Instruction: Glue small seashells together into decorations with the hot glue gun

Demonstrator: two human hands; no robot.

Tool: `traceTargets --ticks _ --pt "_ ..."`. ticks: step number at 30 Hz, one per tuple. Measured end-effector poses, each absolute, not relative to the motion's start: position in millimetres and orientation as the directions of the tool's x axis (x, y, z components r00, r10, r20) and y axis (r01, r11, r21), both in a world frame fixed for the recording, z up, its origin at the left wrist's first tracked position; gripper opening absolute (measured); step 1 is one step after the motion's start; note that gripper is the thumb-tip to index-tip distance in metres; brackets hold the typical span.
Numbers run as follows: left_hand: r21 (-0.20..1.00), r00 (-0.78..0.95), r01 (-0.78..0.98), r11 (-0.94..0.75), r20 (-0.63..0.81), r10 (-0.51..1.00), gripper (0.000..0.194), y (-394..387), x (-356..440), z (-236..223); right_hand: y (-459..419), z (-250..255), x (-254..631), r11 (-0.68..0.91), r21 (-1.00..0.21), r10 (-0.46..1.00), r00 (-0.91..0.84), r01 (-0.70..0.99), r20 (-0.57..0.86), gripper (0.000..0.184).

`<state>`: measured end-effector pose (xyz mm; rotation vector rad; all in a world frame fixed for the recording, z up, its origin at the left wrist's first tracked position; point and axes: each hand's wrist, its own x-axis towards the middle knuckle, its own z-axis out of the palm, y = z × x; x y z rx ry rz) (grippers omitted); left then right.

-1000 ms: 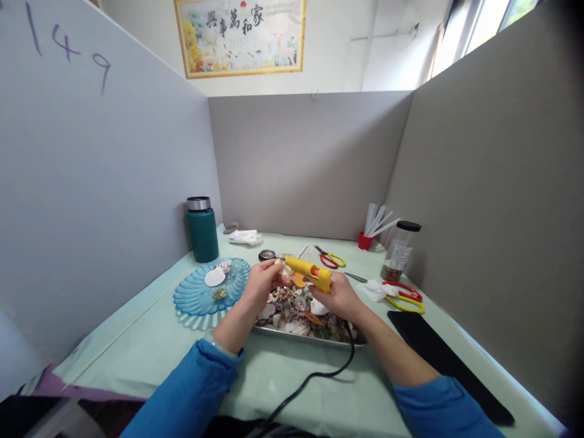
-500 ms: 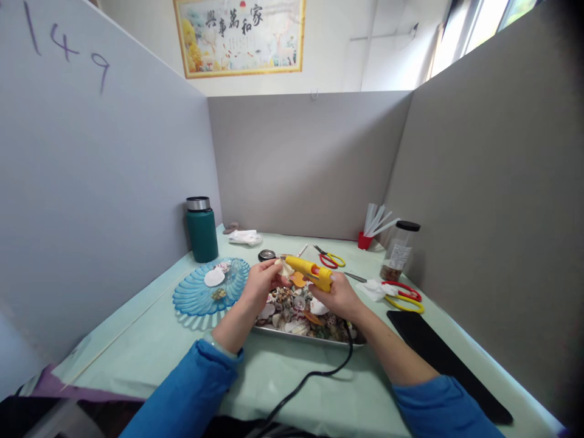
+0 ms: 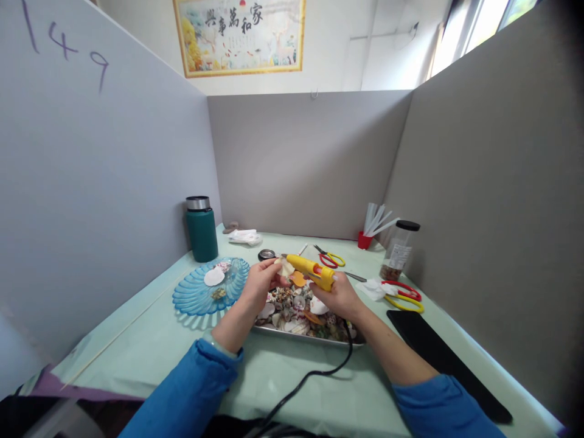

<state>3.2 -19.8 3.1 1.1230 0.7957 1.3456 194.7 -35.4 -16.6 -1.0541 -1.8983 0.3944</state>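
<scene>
Tabletop [image 3: 255, 377] spread with pale green covering, lightly creased in front of the fingers, a purple edge showing at the near left corner. Left hand [image 3: 260, 283]: thumb and fingertips pinched together on a pale shell [image 3: 285, 267], held up above the far part of a metal tray [image 3: 301, 337]. Right hand [image 3: 336, 294]: fingers wrapped round the handle of a yellow glue gun [image 3: 310, 270], nozzle pointing left at the shell's upper edge; contact cannot be made out, nor whether the trigger is squeezed. Below both sets of fingers, mixed shells [image 3: 296, 313] fill the tray. Black cord [image 3: 303, 382] runs from under the right hand toward the near edge. Left of the left fingers, a blue scalloped plate [image 3: 189, 295] bearing a white shell [image 3: 214, 277] and smaller pieces; beyond it, a green bottle [image 3: 202, 237]. Past the right fingers, red-and-yellow scissors [image 3: 335, 260], then a red cup [image 3: 364, 240] of translucent sticks [image 3: 374, 218]; to their right, a black-lidded jar [image 3: 398, 249] and a black slab [image 3: 449, 365]. Grey partitions [image 3: 310, 164] enclose three sides, "149" handwritten on the left one. High beyond the fingers, a gold-bordered poster [image 3: 244, 39] hangs on a pale wall; bright window [image 3: 483, 30] at upper right.
</scene>
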Motion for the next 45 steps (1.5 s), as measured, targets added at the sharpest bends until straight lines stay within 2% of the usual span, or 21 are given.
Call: traceTargets --ticks 9,20,25,45 --pt "0.938 0.128 -0.324 -0.118 0.167 0.978 0.027 -19.4 3.0 1.7 -31.4 -20.6 195.2 0.583 -0.644 0.800 -0.211 0.495 0.562 0.021" --pt "0.932 0.061 -0.331 -0.151 0.180 0.982 0.032 -17.9 3.3 2.0 -30.8 -20.5 195.5 0.539 -0.622 0.812 -0.155 0.568 0.562 0.023" --pt "0.927 0.038 -0.336 -0.169 0.193 0.980 0.026 -14.3 2.0 -1.7 -31.9 -19.7 196.3 0.538 -0.619 0.810 -0.148 0.572 0.567 0.023" --pt "0.938 0.044 -0.313 -0.152 0.175 0.984 0.027 -18.2 3.3 2.8 -33.9 -19.6 195.1 0.605 -0.597 0.775 -0.216 0.527 0.594 0.021"
